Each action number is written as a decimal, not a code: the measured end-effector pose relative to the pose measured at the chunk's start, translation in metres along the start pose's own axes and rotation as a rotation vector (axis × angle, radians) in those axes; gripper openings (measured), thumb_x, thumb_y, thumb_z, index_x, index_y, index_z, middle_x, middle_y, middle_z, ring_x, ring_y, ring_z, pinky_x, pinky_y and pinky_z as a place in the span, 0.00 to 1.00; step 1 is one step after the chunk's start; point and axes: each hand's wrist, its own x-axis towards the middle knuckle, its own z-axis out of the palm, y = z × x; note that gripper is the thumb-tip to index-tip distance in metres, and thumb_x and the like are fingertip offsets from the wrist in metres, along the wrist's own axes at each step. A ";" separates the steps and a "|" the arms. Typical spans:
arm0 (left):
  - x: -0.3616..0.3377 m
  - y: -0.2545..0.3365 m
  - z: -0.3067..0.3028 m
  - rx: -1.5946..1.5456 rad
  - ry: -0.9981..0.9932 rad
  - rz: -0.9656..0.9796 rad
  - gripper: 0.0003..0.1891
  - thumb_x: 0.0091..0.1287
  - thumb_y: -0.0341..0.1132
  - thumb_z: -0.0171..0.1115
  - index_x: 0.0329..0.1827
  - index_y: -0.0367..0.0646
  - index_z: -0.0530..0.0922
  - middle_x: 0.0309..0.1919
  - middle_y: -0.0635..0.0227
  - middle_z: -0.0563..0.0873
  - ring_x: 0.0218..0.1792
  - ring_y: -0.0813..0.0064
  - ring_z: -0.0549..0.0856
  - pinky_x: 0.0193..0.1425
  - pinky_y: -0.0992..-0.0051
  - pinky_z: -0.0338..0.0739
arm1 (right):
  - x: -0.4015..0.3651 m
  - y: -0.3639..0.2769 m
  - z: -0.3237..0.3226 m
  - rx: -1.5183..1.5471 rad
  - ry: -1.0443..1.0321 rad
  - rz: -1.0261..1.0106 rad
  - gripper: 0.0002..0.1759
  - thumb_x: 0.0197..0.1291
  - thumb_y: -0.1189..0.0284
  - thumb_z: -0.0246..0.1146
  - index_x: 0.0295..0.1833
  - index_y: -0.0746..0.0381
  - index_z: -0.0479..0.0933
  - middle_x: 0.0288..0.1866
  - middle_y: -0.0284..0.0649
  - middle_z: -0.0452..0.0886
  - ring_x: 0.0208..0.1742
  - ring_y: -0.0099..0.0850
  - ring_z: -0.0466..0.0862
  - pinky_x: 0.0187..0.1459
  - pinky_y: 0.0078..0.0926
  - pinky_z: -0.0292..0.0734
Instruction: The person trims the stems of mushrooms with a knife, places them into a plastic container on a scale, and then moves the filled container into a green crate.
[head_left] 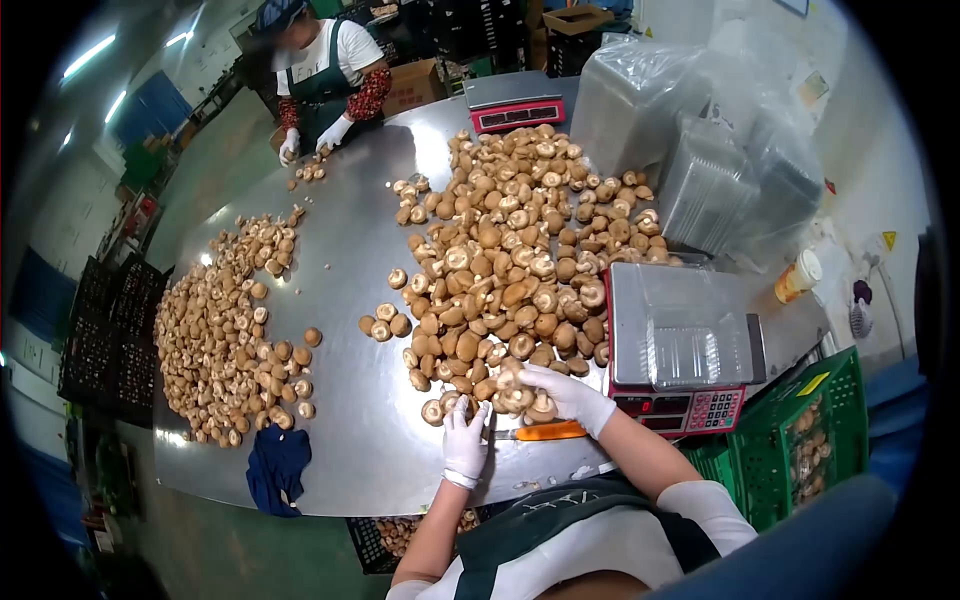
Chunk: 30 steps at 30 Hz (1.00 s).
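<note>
My left hand point(464, 440), in a white glove, rests at the near edge of a large pile of brown mushrooms point(490, 260). Its thumb and fingers are apart, close to the nearest mushrooms. From the right, my gloved right hand point(572, 397) reaches over the same edge, fingers stretched out and touching mushrooms; its fingertips are partly lost among them. Between the hands and me lies a knife with an orange handle point(550, 431), its blade pointing toward my left hand. Just right of my right hand stands a red scale point(680, 408) bearing a clear plastic box point(690, 345).
Another mushroom heap point(215, 340) covers the metal table's left side, near a dark blue cloth point(279, 468). Bagged plastic boxes point(640, 100), a second scale point(515, 113) and a paper cup point(798, 276) stand beyond. A green crate point(800, 440) is at right. A co-worker point(335, 75) handles mushrooms across the table.
</note>
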 end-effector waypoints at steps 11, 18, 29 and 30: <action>0.028 0.025 -0.006 0.200 -0.153 -0.023 0.25 0.49 0.40 0.67 0.53 0.51 0.76 0.51 0.62 0.76 0.48 0.57 0.75 0.42 0.62 0.77 | -0.192 -0.101 -0.010 -0.961 0.600 -0.653 0.28 0.46 0.73 0.69 0.57 0.58 0.74 0.69 0.45 0.61 0.68 0.34 0.64 0.61 0.30 0.65; 0.036 0.035 -0.009 0.166 -0.193 -0.061 0.22 0.48 0.36 0.67 0.50 0.52 0.77 0.48 0.62 0.77 0.47 0.56 0.75 0.43 0.62 0.78 | -0.214 -0.102 -0.062 -1.210 0.861 -0.469 0.32 0.45 0.62 0.70 0.58 0.58 0.73 0.69 0.52 0.60 0.69 0.42 0.63 0.64 0.33 0.62; 0.062 0.068 -0.025 -1.286 -0.109 -0.490 0.13 0.58 0.24 0.63 0.47 0.38 0.75 0.38 0.68 0.80 0.39 0.80 0.81 0.41 0.82 0.77 | -0.223 -0.093 -0.027 -0.556 0.705 -0.790 0.34 0.54 0.62 0.67 0.63 0.67 0.64 0.55 0.40 0.71 0.57 0.28 0.72 0.58 0.25 0.68; 0.072 0.091 -0.036 -1.333 -0.065 -0.523 0.16 0.56 0.23 0.64 0.48 0.40 0.76 0.36 0.70 0.80 0.31 0.82 0.79 0.31 0.83 0.75 | -0.228 -0.092 -0.032 -0.552 0.724 -0.801 0.34 0.54 0.62 0.67 0.63 0.67 0.64 0.55 0.40 0.71 0.57 0.28 0.72 0.58 0.25 0.68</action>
